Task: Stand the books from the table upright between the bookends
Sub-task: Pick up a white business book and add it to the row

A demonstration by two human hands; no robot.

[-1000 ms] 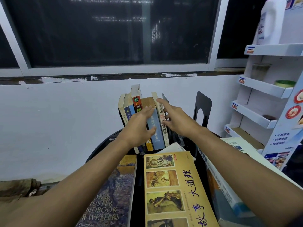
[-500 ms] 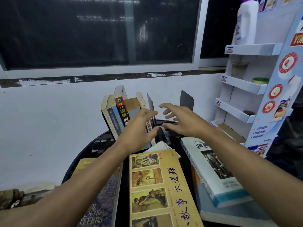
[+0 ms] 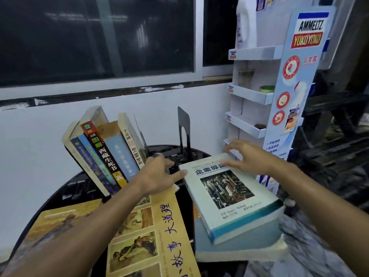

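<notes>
Several upright books (image 3: 105, 152) lean to the left at the back of the round black table (image 3: 65, 188). A black metal bookend (image 3: 183, 128) stands to their right, with a gap between. A thick pale green book (image 3: 229, 194) lies flat on another pale book (image 3: 239, 248) at the right. My right hand (image 3: 245, 156) hovers with spread fingers over its far end. My left hand (image 3: 157, 174) reaches with straight fingers to the book's far left corner. A yellow book (image 3: 159, 236) and a brown-covered book (image 3: 56, 222) lie flat in front.
A white cardboard display rack (image 3: 259, 92) with small shelves stands at the right, a white bottle (image 3: 246, 23) on top. A white wall and dark window are behind the table. Dark furniture fills the far right.
Both hands have left the leaning upright books and moved right and toward me, to the thick pale green book. The view has swung right.
</notes>
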